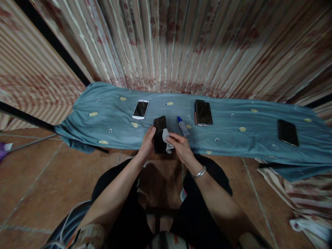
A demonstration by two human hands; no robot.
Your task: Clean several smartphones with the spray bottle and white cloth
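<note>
My left hand [148, 141] grips a black phone [159, 133] by its left edge, near the front of the cloth-covered bench. In my right hand [181, 146] a white wipe [166, 135] is pinched between thumb and fingers. It lies against the right side of the phone, and part of it hangs below my fingers. Just beyond my right hand lies a small clear bottle with a blue cap [183, 126]. A white-framed phone [140, 109] rests on the cloth to the left, beyond my left hand.
Dark phones lying close together [203, 113] are right of the bottle. Another black phone [288, 132] sits farther right. Blue patterned cloth [230, 141] covers the narrow bench. Pleated curtains [166, 45] hang behind it, with dark metal poles [52, 41] at the left. Tiled floor [33, 186] surrounds my legs.
</note>
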